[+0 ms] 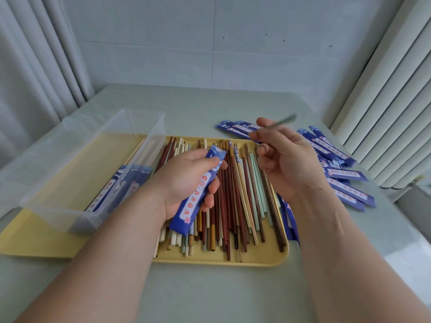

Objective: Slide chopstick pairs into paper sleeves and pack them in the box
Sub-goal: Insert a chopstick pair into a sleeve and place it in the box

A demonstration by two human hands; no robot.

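Note:
My left hand [186, 180] grips a blue paper sleeve [198, 192] with a white label, held slanted above the yellow tray [233, 261]. My right hand [284, 159] pinches a thin chopstick [283, 121] that points up and to the right, blurred. Several loose chopsticks [235, 201] in red, brown, cream and pale green lie across the tray. A clear plastic box [70, 164] stands at the left with a few sleeved pairs [112, 187] inside.
A heap of blue paper sleeves [342, 169] lies on the table to the right of the tray. A yellow lid or second tray [35, 241] sits under the box. Curtains hang on both sides, with a wall behind the table.

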